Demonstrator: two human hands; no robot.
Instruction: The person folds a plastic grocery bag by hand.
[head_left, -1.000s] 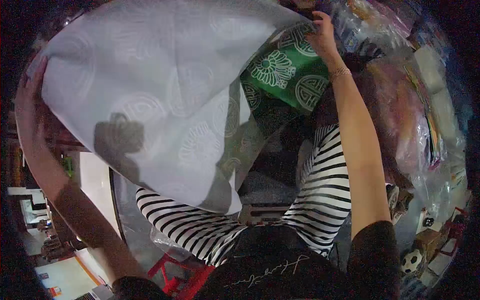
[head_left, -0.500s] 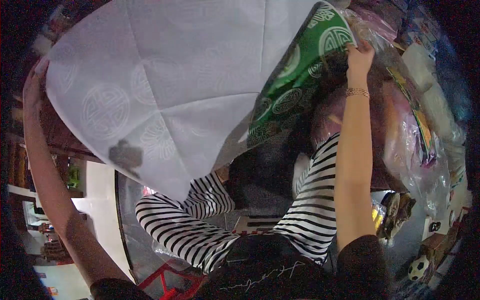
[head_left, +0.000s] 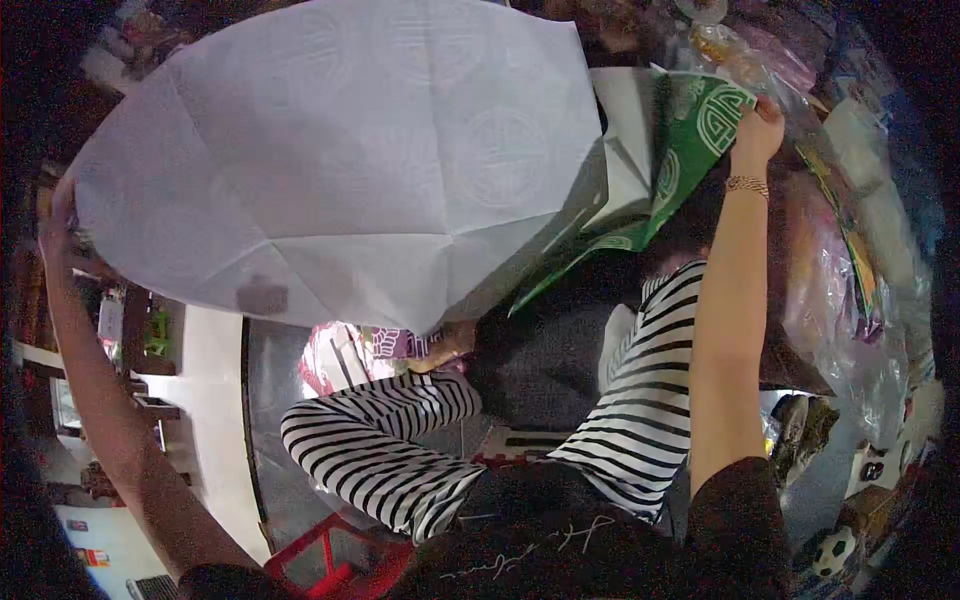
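Observation:
A large sheet of cloth (head_left: pixel 350 150), pale on its near side with round patterns, is stretched between my hands. Its folded-over part at the right shows a green face (head_left: pixel 690 150) with white round motifs. My right hand (head_left: pixel 760 125) is closed on the green corner, a bracelet at its wrist. At the far left, my left hand (head_left: pixel 62 205) is at the sheet's left edge, dim and blurred, its fingers hard to make out. Creases cross the pale side, and its lower edge hangs above my striped trouser legs.
Clear plastic bags (head_left: pixel 840 300) are piled at the right. A red stool frame (head_left: pixel 325 550) stands at the lower left. Purple and white patterned cloth (head_left: pixel 385 343) lies beyond my left knee. A football (head_left: pixel 833 551) is at the lower right.
The sheet has swung and spread, with its pale side shifted to the right and the green part narrower. My right hand has moved right and slightly down; my left hand has moved lower.

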